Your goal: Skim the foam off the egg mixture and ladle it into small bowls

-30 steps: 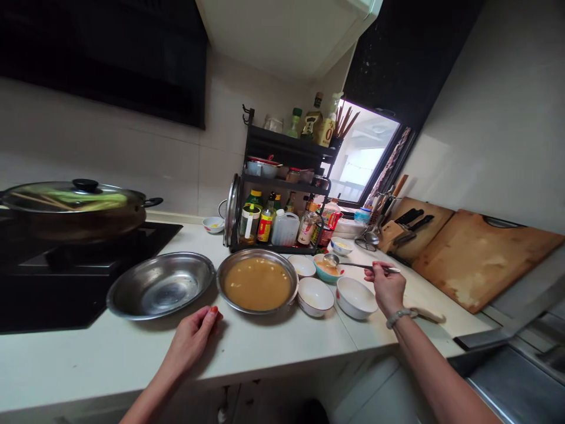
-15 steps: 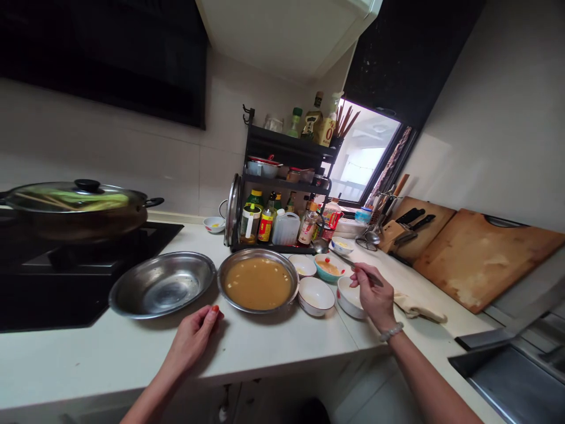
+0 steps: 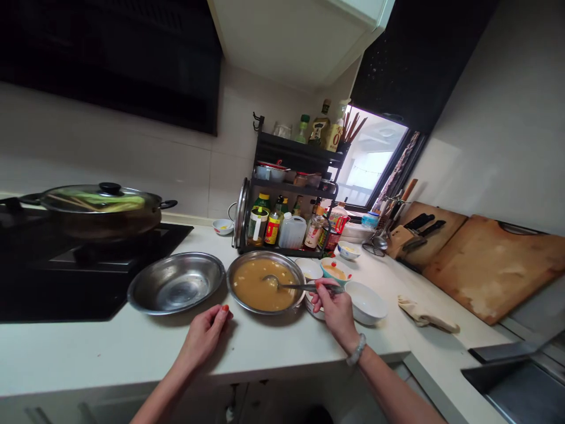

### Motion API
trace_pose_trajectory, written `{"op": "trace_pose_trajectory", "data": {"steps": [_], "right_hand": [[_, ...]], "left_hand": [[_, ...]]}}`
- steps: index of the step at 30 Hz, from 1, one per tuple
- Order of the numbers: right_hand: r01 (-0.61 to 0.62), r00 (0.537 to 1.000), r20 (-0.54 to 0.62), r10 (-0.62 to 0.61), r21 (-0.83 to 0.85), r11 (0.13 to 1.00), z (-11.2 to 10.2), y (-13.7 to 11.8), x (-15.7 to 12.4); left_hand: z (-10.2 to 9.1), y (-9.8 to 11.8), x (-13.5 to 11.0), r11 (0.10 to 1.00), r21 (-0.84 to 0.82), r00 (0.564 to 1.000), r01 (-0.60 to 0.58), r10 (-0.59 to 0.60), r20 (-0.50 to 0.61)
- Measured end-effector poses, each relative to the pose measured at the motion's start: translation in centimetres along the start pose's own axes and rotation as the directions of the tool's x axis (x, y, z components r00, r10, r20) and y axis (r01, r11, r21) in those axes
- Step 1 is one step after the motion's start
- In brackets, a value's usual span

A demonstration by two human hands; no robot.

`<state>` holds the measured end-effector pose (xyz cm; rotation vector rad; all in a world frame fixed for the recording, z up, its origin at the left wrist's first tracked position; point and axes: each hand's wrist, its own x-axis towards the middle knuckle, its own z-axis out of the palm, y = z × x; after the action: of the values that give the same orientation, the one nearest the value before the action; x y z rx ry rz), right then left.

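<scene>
Plainly one held ladle [image 3: 289, 287], two basins [image 3: 179, 285] [image 3: 265, 311]

1 bright window [image 3: 371, 168] lights an otherwise dim scene.

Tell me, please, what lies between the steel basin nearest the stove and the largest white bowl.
The head view shows a steel basin of brown liquid, then a smaller white bowl, partly hidden by the right hand.

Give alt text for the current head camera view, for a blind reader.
A person's right hand holds a ladle in a metal bowl of brown liquid on a white counter. The left hand is nearby; a lidded pan sits on the stove, left.
</scene>
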<state>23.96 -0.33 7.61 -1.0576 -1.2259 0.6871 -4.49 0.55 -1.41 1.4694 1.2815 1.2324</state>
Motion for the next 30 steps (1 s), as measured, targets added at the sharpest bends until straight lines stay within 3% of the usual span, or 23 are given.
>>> {"op": "trace_pose_trajectory", "data": {"steps": [6, 16, 25, 30], "right_hand": [[-0.108, 0.977, -0.164, 0.139, 0.185, 0.977, -0.4, -0.4, 1.4], [-0.014, 0.976, -0.215, 0.042, 0.134, 0.991, -2.2, -1.3, 2.5], [-0.099, 0.964, -0.223, 0.149, 0.22, 0.97, -3.7, -1.6, 3.4], [-0.071, 0.942, -0.306, 0.137, 0.217, 0.974, -5.6, -1.9, 4.8]], "left_hand": [[0.1, 0.4, -0.1, 0.999, -0.037, 1.0, 0.008, -0.008, -0.002], [0.1, 0.7, -0.2, 1.0, -0.022, 1.0, 0.014, -0.014, 0.006], [0.0, 1.0, -0.5, 0.999, -0.021, 1.0, 0.028, -0.027, 0.014], [0.0, 0.4, -0.3, 1.0, -0.012, 1.0, 0.021, -0.021, 0.017]]}}
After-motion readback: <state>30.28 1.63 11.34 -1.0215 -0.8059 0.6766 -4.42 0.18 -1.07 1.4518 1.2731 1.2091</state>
